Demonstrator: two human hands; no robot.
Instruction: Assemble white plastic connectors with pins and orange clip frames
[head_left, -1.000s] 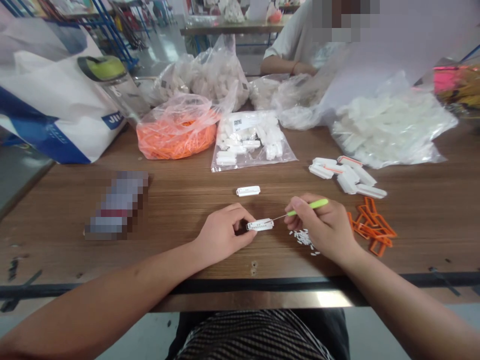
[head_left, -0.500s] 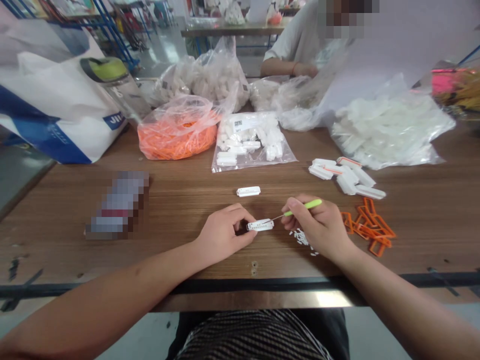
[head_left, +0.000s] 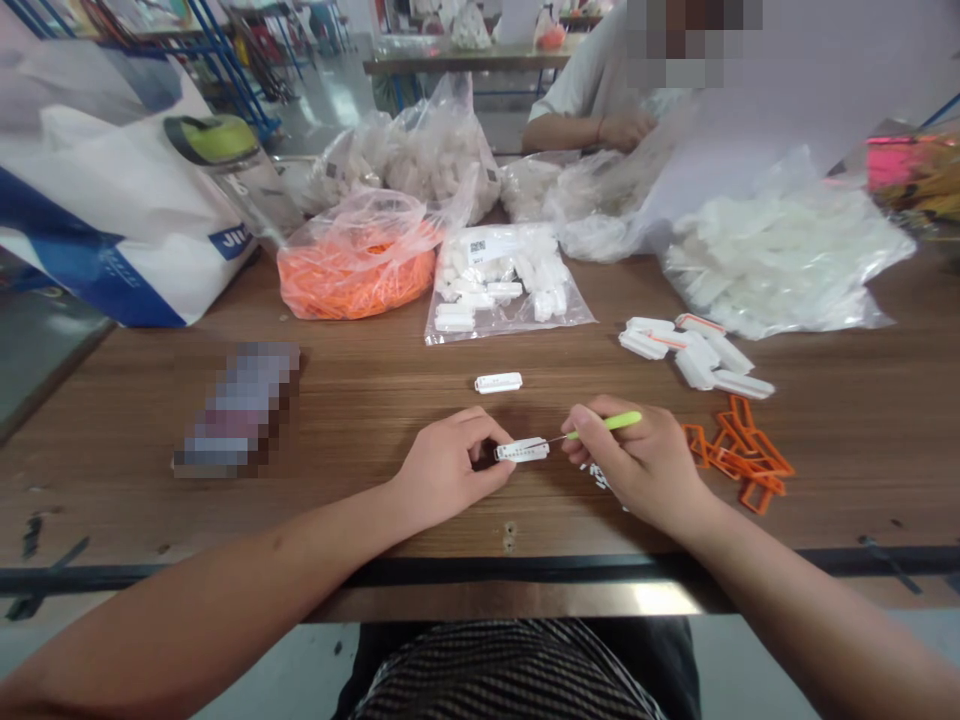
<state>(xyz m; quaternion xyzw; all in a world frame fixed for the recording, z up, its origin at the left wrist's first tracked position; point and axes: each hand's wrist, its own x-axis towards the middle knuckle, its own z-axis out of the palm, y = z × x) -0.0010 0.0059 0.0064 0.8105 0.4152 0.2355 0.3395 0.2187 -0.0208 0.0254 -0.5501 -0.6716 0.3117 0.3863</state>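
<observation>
At the far left of the brown wooden table (head_left: 360,370) stands a big white and blue bag (head_left: 142,215), with a see-through bottle (head_left: 247,175) leaning beside it, its lid green. Nearer the front lies a blurred-out flat thing (head_left: 238,405). Next comes a thin plastic bag full of orange frames (head_left: 356,272), with cloudy bags (head_left: 420,160) behind it.

The left hand (head_left: 454,460) pinches the left end of a small white slotted block (head_left: 531,448) — fingers and thumb close together, just above the table near its front edge. A loose white block (head_left: 498,382) lies a little farther back, and behind that is a clear bag of white blocks (head_left: 506,275) with a label on top.

The right hand (head_left: 641,455) grips a thin pick by its bright green handle (head_left: 615,421), much like a pencil. The pick's tip is over the face of the held block — too small to tell if it is in a hole. Tiny white bits (head_left: 596,475) lie under this hand, partly hidden. Across the table sits a person in a pale shirt (head_left: 581,85).

Farther right, a few white pieces (head_left: 697,352) lie in a heap, some with orange strips. Loose orange frames (head_left: 750,460) lie in front of them, and a big bag of pale pieces (head_left: 784,240) sits behind.
</observation>
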